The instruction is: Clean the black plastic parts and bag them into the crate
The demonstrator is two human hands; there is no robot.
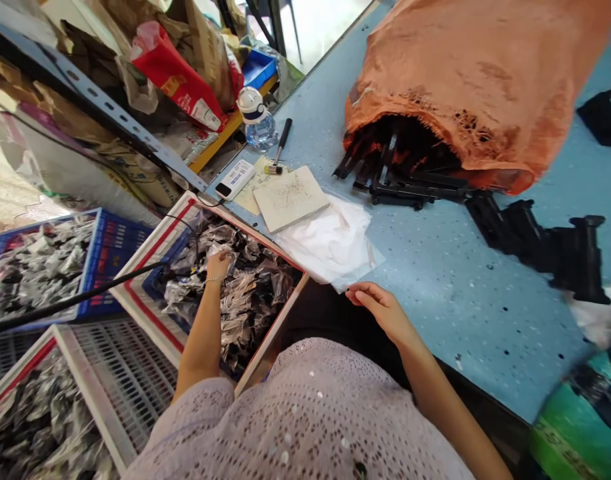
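My left hand (218, 264) reaches into a white crate (155, 263) with a red stripe, filled with bagged black parts (252, 287). Its fingers are closed at a clear plastic wrapping; what lies inside is hard to see. At the table's near edge, my right hand (378, 307) pinches the front corner of the clear plastic bags (330, 233), which lie in a loose stack. A flat pale block (291, 199) rests on the back part of that stack.
An orange woven sack (465, 87) spills black parts (410, 187) onto the blue table (435, 267); more black parts (540, 240) lie to the right. A hammer (284, 143), white power bank (235, 180) and water bottle (258, 120) stand or lie at the back. A blue crate (115, 243) is at left.
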